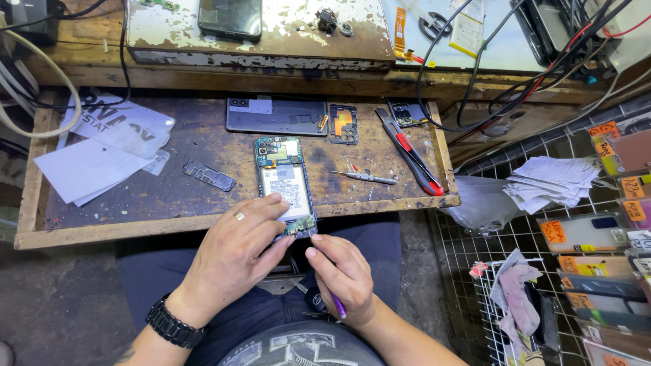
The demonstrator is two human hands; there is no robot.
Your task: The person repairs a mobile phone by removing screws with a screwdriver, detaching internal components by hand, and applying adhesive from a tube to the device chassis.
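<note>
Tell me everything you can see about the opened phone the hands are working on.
The opened phone lies flat on the worn wooden tray, back cover off, its lower end over the tray's front edge. Inside show a green circuit board at the top, a pale battery in the middle and a small green board at the bottom, in a bluish frame. The left hand rests its fingers on the lower left edge. The right hand, holding a purple tool, meets the bottom end.

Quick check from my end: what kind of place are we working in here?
Most likely a phone repair stall. An opened phone lies on a worn wooden tray, with a small screwdriver and a removed back cover nearby; racks of packaged phone cases stand alongside.
</note>
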